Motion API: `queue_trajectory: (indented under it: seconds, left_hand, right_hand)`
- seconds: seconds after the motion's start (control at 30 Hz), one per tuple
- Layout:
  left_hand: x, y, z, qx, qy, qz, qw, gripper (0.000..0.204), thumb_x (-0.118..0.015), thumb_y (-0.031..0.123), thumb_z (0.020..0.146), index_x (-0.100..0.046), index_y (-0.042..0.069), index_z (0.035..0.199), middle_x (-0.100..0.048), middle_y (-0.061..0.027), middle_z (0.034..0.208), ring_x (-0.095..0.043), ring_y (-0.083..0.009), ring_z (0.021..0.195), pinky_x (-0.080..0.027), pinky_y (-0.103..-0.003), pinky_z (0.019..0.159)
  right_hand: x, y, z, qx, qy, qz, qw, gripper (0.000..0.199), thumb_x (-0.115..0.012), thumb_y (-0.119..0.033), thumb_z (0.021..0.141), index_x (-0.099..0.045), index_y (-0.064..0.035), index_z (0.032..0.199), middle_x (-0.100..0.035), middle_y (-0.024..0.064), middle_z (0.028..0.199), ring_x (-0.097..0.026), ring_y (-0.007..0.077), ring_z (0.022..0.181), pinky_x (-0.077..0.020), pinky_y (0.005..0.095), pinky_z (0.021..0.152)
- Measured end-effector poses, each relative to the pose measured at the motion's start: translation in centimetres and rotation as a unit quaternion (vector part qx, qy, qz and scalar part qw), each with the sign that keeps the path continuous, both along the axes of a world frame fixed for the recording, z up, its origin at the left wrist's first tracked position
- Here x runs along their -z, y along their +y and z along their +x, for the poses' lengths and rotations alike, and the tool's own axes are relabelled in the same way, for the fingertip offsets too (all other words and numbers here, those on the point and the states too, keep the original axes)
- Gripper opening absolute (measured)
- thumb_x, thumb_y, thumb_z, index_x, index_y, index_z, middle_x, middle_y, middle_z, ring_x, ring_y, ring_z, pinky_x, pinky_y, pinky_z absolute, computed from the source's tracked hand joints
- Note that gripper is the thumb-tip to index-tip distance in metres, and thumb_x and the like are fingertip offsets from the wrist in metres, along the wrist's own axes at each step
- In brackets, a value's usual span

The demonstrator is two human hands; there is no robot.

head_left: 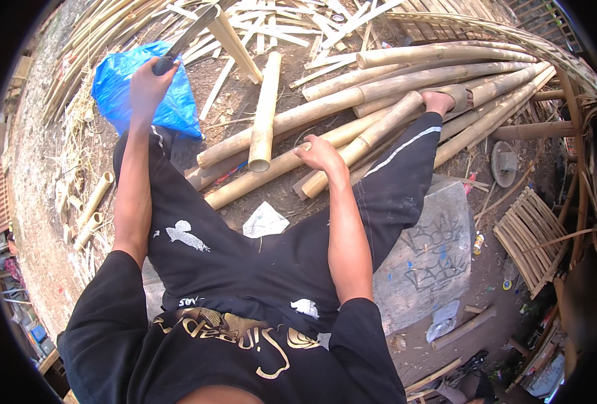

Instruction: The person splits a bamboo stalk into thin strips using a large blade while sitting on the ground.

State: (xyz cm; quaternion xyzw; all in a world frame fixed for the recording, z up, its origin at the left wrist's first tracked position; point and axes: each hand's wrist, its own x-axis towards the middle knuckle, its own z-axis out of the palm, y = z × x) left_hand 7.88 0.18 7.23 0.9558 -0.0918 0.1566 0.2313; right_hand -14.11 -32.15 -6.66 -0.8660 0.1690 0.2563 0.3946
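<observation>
My left hand is closed around the dark handle of a machete. The blade slants up and away, its far end at the top of a split bamboo piece that stands tilted. Just right of that piece, a short cut bamboo tube leans across the poles with its hollow end toward me. Over a long bamboo pole, my right hand has its fingers curled in; what they hold, if anything, is hidden. A blue plastic sheet lies under and beside my left hand.
Several bamboo poles are stacked at right, my sandalled foot on them. Split strips litter the far ground. A concrete slab sits by my right leg, a slatted bamboo panel farther right. White paper lies between my legs.
</observation>
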Motion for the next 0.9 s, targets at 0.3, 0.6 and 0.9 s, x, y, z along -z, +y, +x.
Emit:
queue_trajectory:
  seconds: [0.3, 0.6, 0.9]
  left_hand:
    - [0.1, 0.2, 0.3, 0.032, 0.008, 0.003, 0.999, 0.038, -0.076, 0.04, 0.083, -0.066, 0.004, 0.082, -0.061, -0.0142, 0.065, -0.058, -0.0282, 0.057, -0.044, -0.039, 0.056]
    - [0.2, 0.6, 0.3, 0.059, 0.015, -0.001, 0.998, 0.034, -0.078, 0.032, 0.083, -0.064, 0.001, 0.082, -0.06, -0.0152, 0.066, -0.052, -0.0257, 0.056, -0.042, -0.038, 0.057]
    - [0.0, 0.7, 0.1, 0.067, 0.023, -0.006, 0.997, 0.032, -0.078, 0.031, 0.082, -0.066, 0.001, 0.085, -0.061, -0.0148, 0.068, -0.053, -0.0229, 0.058, -0.044, -0.037, 0.059]
  right_hand:
    - [0.4, -0.1, 0.0, -0.006, -0.008, 0.0, 1.0, 0.065, -0.07, -0.037, 0.086, -0.056, 0.0056, 0.132, -0.063, 0.0295, 0.125, -0.06, 0.0379, 0.121, -0.0462, 0.0401, 0.104]
    - [0.9, -0.1, 0.0, 0.003, -0.009, 0.003, 1.0, 0.064, -0.07, -0.036, 0.085, -0.056, 0.006, 0.132, -0.064, 0.0296, 0.123, -0.061, 0.0383, 0.119, -0.0476, 0.0402, 0.102]
    - [1.0, -0.2, 0.1, -0.025, -0.005, -0.015, 1.0, 0.062, -0.071, -0.033, 0.085, -0.057, 0.004, 0.132, -0.064, 0.0281, 0.124, -0.061, 0.0374, 0.119, -0.048, 0.0403, 0.102]
